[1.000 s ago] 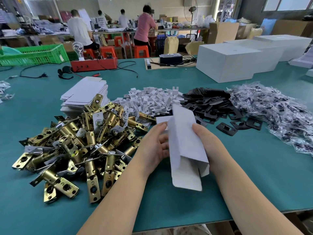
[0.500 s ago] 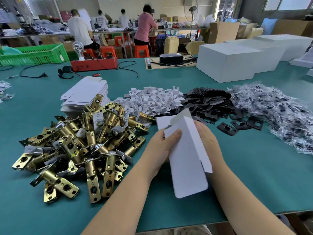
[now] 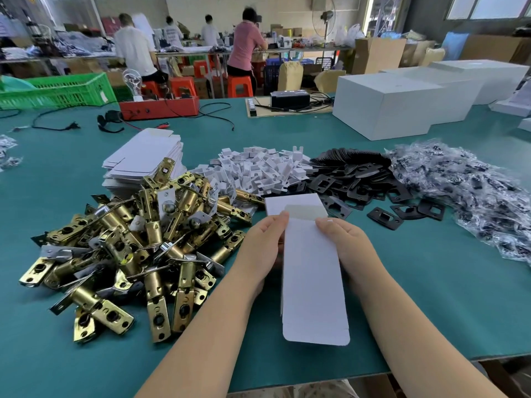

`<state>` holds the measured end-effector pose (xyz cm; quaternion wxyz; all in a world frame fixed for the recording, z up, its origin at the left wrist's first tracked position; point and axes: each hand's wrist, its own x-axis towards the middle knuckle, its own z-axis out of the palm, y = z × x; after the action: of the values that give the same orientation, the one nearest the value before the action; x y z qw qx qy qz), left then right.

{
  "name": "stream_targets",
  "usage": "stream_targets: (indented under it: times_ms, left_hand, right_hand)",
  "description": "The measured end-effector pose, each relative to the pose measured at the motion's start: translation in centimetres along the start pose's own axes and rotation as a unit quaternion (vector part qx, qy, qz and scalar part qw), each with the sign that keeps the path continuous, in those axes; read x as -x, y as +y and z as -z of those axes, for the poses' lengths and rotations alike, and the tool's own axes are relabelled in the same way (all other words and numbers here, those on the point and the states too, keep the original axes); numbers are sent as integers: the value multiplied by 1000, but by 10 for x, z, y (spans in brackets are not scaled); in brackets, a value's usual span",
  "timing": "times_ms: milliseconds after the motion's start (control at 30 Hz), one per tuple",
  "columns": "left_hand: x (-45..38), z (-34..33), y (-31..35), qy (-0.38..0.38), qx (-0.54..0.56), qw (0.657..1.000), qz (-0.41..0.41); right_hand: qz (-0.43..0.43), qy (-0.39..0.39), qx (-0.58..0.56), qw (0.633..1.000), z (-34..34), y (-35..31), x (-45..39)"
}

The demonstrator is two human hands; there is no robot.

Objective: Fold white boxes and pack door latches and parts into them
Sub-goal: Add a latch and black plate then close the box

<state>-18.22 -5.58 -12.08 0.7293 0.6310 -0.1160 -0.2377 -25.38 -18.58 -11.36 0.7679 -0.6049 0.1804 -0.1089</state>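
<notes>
A long white cardboard box (image 3: 313, 277) lies lengthwise in front of me, its far flap standing open and its near flap rounded. My left hand (image 3: 263, 248) grips its left side, and my right hand (image 3: 344, 242) grips its right side, thumbs near the far opening. A big heap of brass door latches (image 3: 129, 242) sits to the left. Behind it lies a stack of flat white box blanks (image 3: 146, 156). White card inserts (image 3: 264, 170), black strike plates (image 3: 353, 179) and small clear bags of parts (image 3: 465, 185) lie in piles beyond the box.
Large white cartons (image 3: 385, 107) stand at the back right of the green table (image 3: 431, 297). A red device (image 3: 161, 106) with cables and a green crate (image 3: 57, 90) are at the back left. People work at benches beyond. The table's near edge runs just below my forearms.
The box has turned from tilted to lying straight along my view, squared up between both hands. My hands have shifted to grip its two sides near the far end.
</notes>
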Motion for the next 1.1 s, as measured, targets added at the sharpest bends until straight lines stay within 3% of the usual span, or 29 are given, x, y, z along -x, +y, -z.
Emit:
stream_targets:
  times_ms: [200,400,700,933,1033,1100]
  left_hand:
    - [-7,7,1,27,65,998,-2]
    - [-3,10,3,-53,82,990,106]
    - [0,16,7,-130,-35,991,15]
    - [6,11,9,-198,-5,979,59]
    - [6,15,10,-215,-10,975,48]
    - [4,18,10,-201,50,977,56]
  right_hand:
    - [-58,-3,-12,998,0,-1,-4]
    - [-37,-111,9,993,1,0,2]
    - [-47,-115,17,992,7,-1,-1]
    - [-52,-133,-19,990,13,-1,-4]
    - [-84,-166,-54,981,12,-3,-9]
    - [-185,-151,-149,960,10,-7,-11]
